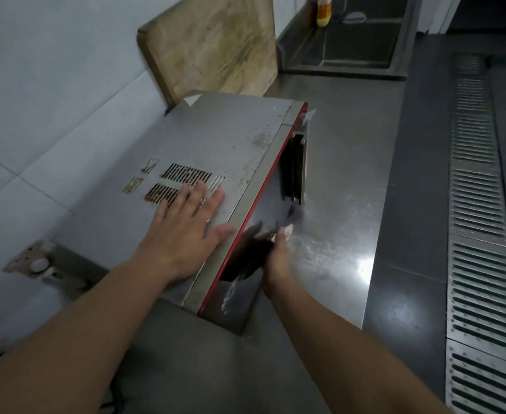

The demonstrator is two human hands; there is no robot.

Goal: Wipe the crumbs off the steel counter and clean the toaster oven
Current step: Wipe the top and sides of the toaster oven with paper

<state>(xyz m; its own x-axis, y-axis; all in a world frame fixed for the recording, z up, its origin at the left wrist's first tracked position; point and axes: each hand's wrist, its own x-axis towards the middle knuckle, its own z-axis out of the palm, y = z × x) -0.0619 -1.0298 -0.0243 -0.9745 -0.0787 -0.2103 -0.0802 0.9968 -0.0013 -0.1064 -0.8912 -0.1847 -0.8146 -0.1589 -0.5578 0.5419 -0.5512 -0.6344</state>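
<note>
My left hand (186, 231) lay flat on the top of the toaster oven (215, 150), with the fingers spread and straight, and the fingertips reached the rusty vent slots (183, 180). The oven stood on the steel counter (344, 180), close to the white tiled wall (51, 100), and its front had a red edge.

My right hand (277, 255) was at the front of the oven, against the dark glass door. The fingers were curled around a small pale cloth (286, 231), and only a corner of this cloth showed above them. The hand was blurred, so I could not tell more about the grip. White smears and crumbs lay on the counter just beside this hand.

Behind the oven a worn wooden cutting board (215, 46) leaned on the wall. Further back was a steel sink (362, 46) with a yellow and orange bottle (324, 10) at its corner; the label was too blurred for reading. I could read no brand or writing on the oven. On the dark floor a metal drain grate (481, 234) ran along the counter.
</note>
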